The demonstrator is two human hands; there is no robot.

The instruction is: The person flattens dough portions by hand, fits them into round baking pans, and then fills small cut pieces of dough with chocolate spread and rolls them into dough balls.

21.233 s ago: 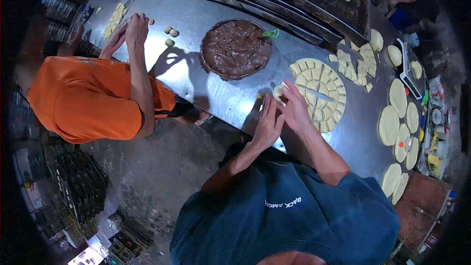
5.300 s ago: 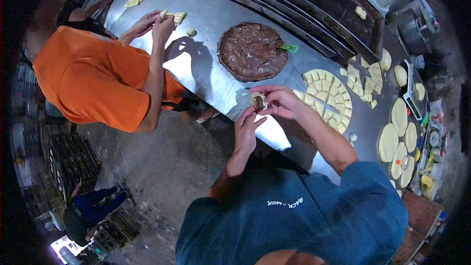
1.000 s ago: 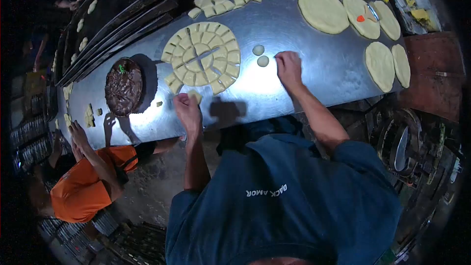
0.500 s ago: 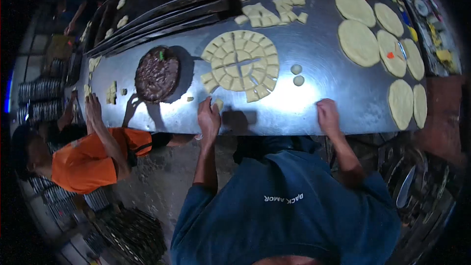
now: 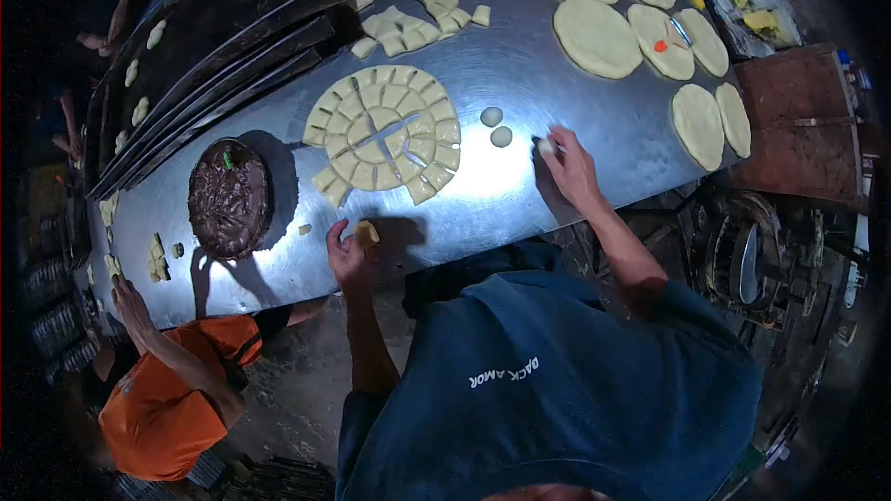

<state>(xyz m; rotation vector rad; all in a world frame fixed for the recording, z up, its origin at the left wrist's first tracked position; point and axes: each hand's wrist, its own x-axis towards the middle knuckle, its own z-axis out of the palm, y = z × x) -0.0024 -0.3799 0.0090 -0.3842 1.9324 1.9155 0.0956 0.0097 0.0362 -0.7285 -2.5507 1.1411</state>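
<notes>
My left hand [image 5: 348,258] is at the table's near edge, its fingers curled against a small piece of dough [image 5: 368,233]. Farther right, my right hand [image 5: 570,172] is just above the metal surface, with a small pale dough ball [image 5: 546,145] at its fingertips. Two more dough balls [image 5: 497,126] lie close by on its left. Between my hands and beyond them sits a round dough sheet cut into many pieces [image 5: 385,130]. A small dough scrap [image 5: 304,229] rests left of my left hand.
A round dark brown filling mass [image 5: 229,199] with a green thing on it stands to the left. Dark trays [image 5: 223,65] are stacked behind. Several flat dough rounds [image 5: 597,37] lie at the right. A co-worker in an orange shirt [image 5: 172,399] handles dough at the left end.
My view has turned, so the table now slants. My right hand has moved forward toward the dough balls and now has one at its fingertips. My left hand still has its dough piece.
</notes>
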